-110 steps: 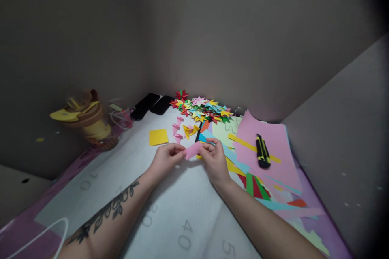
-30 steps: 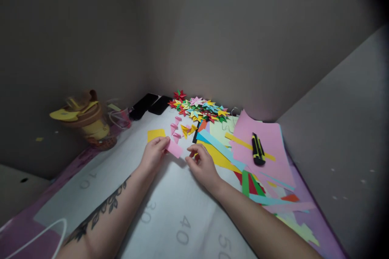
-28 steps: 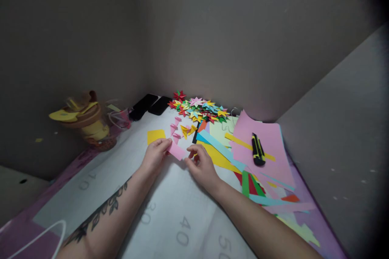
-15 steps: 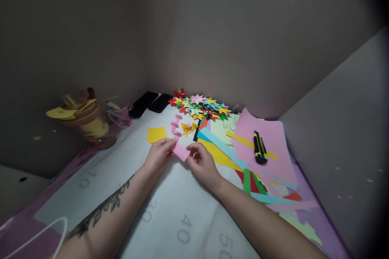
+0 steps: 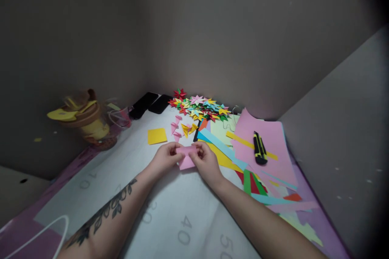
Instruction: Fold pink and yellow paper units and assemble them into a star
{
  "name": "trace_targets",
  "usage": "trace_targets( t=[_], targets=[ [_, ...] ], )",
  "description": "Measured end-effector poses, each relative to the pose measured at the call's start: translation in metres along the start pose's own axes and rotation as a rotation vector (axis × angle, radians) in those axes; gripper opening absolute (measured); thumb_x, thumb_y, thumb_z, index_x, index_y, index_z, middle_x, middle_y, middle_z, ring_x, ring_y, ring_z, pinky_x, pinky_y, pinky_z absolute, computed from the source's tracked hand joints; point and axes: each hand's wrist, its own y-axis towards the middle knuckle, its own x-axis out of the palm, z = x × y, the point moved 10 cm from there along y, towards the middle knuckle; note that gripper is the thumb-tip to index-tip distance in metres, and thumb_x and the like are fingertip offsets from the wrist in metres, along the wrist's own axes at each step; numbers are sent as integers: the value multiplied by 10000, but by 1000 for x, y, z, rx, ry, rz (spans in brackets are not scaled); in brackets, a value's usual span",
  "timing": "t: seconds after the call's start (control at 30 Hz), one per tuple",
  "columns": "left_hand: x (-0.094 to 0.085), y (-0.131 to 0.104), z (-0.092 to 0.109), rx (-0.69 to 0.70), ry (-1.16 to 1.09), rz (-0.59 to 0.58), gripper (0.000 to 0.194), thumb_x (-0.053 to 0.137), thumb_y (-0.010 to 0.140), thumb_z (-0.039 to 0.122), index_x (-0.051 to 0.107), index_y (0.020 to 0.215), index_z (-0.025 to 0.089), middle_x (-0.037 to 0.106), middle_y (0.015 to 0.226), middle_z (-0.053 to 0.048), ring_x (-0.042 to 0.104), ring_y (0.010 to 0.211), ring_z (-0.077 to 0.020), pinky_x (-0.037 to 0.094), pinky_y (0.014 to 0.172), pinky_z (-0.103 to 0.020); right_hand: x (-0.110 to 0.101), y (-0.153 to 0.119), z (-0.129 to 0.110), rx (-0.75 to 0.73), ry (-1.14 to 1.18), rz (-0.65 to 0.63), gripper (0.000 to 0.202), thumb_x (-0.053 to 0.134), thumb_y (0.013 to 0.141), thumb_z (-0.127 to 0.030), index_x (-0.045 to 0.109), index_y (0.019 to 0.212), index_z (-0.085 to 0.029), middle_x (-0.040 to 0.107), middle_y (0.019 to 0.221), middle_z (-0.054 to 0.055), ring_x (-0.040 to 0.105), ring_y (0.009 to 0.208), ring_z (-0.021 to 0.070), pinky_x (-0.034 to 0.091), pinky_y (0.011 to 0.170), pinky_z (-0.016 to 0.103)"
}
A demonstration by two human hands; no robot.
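A small pink paper piece is stretched between my hands, above the white mat. My left hand pinches its left side between thumb and fingers. On the other side, my right hand grips the paper the same way, both thumbs lying on top of it. Just beyond, several folded pink paper pieces stand in a line, with folded yellow pieces beside them. A yellow paper square lies flat to the left of these.
Colourful paper stars are heaped at the back. A utility knife rests on pink sheets at the right, near paper strips. Two black phones lie back left, beside a clear cup and a clay pot.
My right hand has taken hold of the pink paper's right side. The paper has turned level, and my left hand has shifted slightly right and nearer.
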Motion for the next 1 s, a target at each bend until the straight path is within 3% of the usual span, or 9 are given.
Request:
trace_targets(
  t=[0.1, 0.17, 0.23, 0.37, 0.53, 0.6, 0.73, 0.87, 1.0],
  targets=[
    [-9, 2, -5, -13, 41, 76, 217, 641, 642, 224, 579, 835, 146, 566, 608, 33, 489, 497, -97, 336, 469, -196, -7, -7, -31, -288, -199, 76, 355, 614, 783, -273, 523, 1122, -224, 592, 1030, 78, 532, 953, 237, 430, 804, 373],
    [-16, 2, -5, 3, 53, 144, 234, 625, 641, 219, 561, 855, 149, 551, 596, 42, 483, 493, -98, 335, 467, -196, 8, -18, -53, -503, -377, -18, 339, 659, 763, -280, 565, 1084, -231, 588, 1072, 91, 494, 1006, 261, 389, 876, 416],
    [-20, 2, -3, 27, 89, 180, 230, 615, 643, 217, 558, 855, 151, 552, 608, 40, 497, 518, -106, 348, 484, -200, 24, -26, -61, -615, -531, -134, 191, 627, 801, -249, 616, 992, -243, 615, 1028, 78, 500, 927, 245, 390, 831, 401],
    [-20, 0, 3, 80, 270, 177, 222, 589, 641, 175, 576, 862, 166, 598, 728, 16, 530, 592, -122, 383, 532, -215, 43, -32, -57, -676, -666, -288, 182, 483, 883, -154, 646, 853, -229, 653, 863, 61, 515, 765, 196, 387, 674, 324],
    [-17, -6, 17, 245, 587, 140, 408, 560, 636, 84, 594, 1031, 181, 620, 1001, -45, 572, 749, -158, 447, 684, -263, 50, -32, -43, -672, -592, -454, 187, 478, 884, -151, 635, 802, -212, 656, 812, 55, 557, 763, 173, 408, 672, 283],
    [-11, -11, 26, 364, 721, 97, 440, 563, 661, 69, 597, 1083, 188, 596, 1051, -67, 568, 865, -184, 448, 763, -283, 52, -32, -39, -680, -557, -512, 188, 479, 882, -145, 630, 791, -211, 654, 783, 48, 562, 759, 168, 416, 667, 273],
    [13, -23, 34, 563, 928, -144, 196, 554, 792, 129, 691, 907, 209, 622, 966, -61, 548, 923, -193, 420, 819, -307, 50, -31, -34, -681, -473, -565, 176, 494, 872, -117, 619, 775, -195, 659, 787, 49, 566, 795, 169, 440, 692, 270],
    [26, -34, 27, 591, 1004, -386, 225, 510, 850, 129, 718, 874, 213, 688, 902, -38, 579, 840, -156, 427, 769, -265, 47, -27, -28, -639, -415, -610, 194, 499, 833, -40, 615, 794, -191, 662, 808, 41, 562, 815, 168, 452, 716, 272],
    [28, -42, 22, 590, 1092, -453, 267, 478, 874, 145, 712, 964, 237, 683, 1021, -36, 587, 921, -167, 429, 807, -266, 44, -23, -27, -616, -402, -618, 202, 492, 826, -30, 618, 801, -186, 656, 819, 47, 554, 824, 174, 454, 731, 288]
  ],
)
